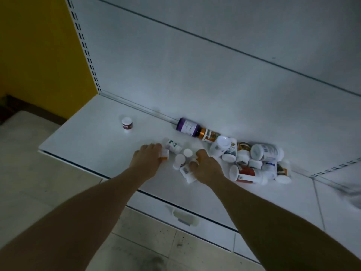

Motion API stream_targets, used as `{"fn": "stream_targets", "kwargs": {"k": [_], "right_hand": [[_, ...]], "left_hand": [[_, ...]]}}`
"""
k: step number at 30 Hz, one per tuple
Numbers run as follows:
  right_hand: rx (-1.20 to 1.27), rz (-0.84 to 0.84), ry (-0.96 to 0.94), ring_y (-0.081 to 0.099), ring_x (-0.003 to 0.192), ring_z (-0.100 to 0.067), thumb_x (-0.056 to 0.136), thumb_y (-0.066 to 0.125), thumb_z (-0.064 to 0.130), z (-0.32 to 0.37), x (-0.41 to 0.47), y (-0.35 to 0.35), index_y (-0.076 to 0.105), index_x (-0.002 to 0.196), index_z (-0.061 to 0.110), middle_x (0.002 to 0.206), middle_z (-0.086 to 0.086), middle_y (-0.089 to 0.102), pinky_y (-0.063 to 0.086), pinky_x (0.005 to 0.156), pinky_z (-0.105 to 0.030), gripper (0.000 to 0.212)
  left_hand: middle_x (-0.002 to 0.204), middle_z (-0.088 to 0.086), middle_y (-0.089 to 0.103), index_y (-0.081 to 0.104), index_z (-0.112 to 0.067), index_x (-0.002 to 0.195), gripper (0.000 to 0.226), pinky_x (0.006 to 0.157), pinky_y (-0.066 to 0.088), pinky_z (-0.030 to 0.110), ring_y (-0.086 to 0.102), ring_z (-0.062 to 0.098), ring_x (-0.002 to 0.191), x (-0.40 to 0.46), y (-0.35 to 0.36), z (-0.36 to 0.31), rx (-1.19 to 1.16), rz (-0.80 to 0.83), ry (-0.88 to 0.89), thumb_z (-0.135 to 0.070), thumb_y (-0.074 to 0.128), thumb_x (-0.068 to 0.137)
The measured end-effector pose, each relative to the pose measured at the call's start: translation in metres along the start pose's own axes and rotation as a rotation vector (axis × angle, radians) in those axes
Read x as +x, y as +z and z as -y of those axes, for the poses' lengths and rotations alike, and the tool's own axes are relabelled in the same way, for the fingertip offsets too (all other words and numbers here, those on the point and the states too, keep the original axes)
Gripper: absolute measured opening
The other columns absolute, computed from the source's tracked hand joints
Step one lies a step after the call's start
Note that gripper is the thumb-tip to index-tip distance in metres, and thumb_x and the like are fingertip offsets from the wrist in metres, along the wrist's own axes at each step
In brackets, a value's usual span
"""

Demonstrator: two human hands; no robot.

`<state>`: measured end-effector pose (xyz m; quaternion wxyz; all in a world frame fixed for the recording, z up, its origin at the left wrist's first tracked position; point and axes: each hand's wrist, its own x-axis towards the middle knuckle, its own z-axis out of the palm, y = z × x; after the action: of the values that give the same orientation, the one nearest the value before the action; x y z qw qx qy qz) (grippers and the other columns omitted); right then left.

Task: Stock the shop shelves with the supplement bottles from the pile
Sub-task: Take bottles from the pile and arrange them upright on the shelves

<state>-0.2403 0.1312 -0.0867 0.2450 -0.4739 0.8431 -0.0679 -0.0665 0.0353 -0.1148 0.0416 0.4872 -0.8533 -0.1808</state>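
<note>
Hands both down on the white shelf (82, 141): your left hand (145, 158) grips a small orange bottle (164, 155), right hand (206, 167) curls round another beside the pile (254, 161).

A yellow wall (39, 51) fills the ten o'clock corner, beside a white slotted upright (86, 49). A white back panel (214, 75) spans twelve to two o'clock, crossed by a dark seam. Pale floor tiles (152, 241), smudged with dark marks, lie at six o'clock, and a drawer front with a recessed handle (183, 217) sits just above them.
</note>
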Motion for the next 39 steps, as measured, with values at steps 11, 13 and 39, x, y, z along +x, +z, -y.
{"fn": "stream_targets", "kwargs": {"k": [11,13,39], "right_hand": [[0.828,-0.22,0.067,0.058,0.088,-0.012,0.095,0.049,0.014,0.044,-0.111,-0.059,0.045,0.13,0.03,0.104,0.0,0.062,0.046,0.072,-0.021,0.039],[0.912,-0.23,0.019,0.055,0.081,-0.004,0.096,0.044,0.015,0.065,-0.157,-0.079,0.059,0.11,0.026,0.093,0.011,0.06,0.043,0.067,-0.018,0.023],[1.379,-0.4,-0.529,0.059,0.072,-0.02,0.094,0.041,0.004,0.103,-0.345,-0.318,0.06,0.097,0.021,0.096,-0.008,0.058,0.047,0.064,-0.034,0.025]], "left_hand": [[0.102,0.011,0.052,0.062,-0.015,0.097,0.029,0.082,0.056,0.04,0.061,0.025,0.083,-0.096,-0.13,-0.035,-1.412,0.182,-0.368,0.009,0.052,0.085],[0.105,0.009,0.05,0.059,-0.02,0.105,0.037,0.078,0.058,0.04,0.06,0.026,0.087,-0.129,-0.166,-0.046,-1.506,0.209,-0.272,0.01,0.049,0.086],[0.114,0.009,0.061,0.062,-0.029,0.106,0.04,0.074,0.059,0.029,0.065,0.023,0.095,-0.236,-0.412,-0.204,-1.081,0.128,0.505,0.005,0.05,0.089]]}}
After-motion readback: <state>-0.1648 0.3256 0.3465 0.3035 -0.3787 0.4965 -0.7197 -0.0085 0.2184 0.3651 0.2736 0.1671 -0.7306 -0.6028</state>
